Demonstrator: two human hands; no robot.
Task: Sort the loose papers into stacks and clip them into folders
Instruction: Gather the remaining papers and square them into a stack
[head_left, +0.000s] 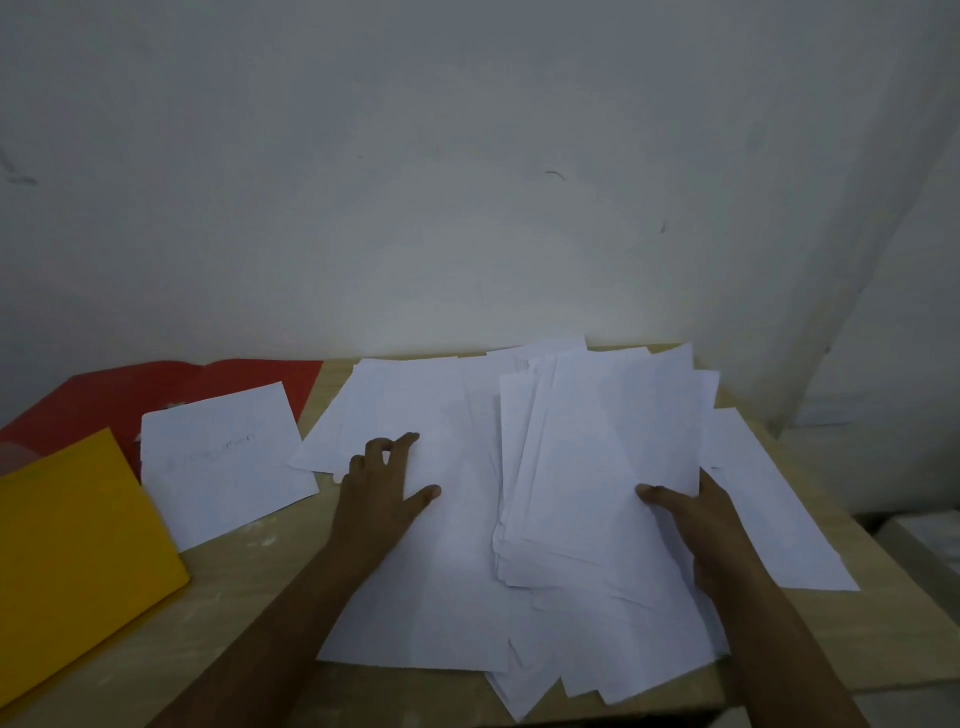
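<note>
A wide heap of loose white papers (457, 561) covers the middle and right of the wooden table (249, 613). My right hand (696, 525) grips a thick bundle of sheets (587, 467) at its right edge, thumb on top, the bundle raised a little off the heap. My left hand (384, 483) rests on the heap's left part, fingers spread and bent onto the paper. A single sheet with faint writing (223, 462) lies apart at the left. A yellow folder (78, 561) lies at the near left and a red folder (156, 389) behind it.
A pale wall stands right behind the table. One long sheet (769, 499) hangs toward the table's right edge. Beyond that edge, pale shelves or boxes (893, 452) show dimly. Bare wood shows between the yellow folder and the heap.
</note>
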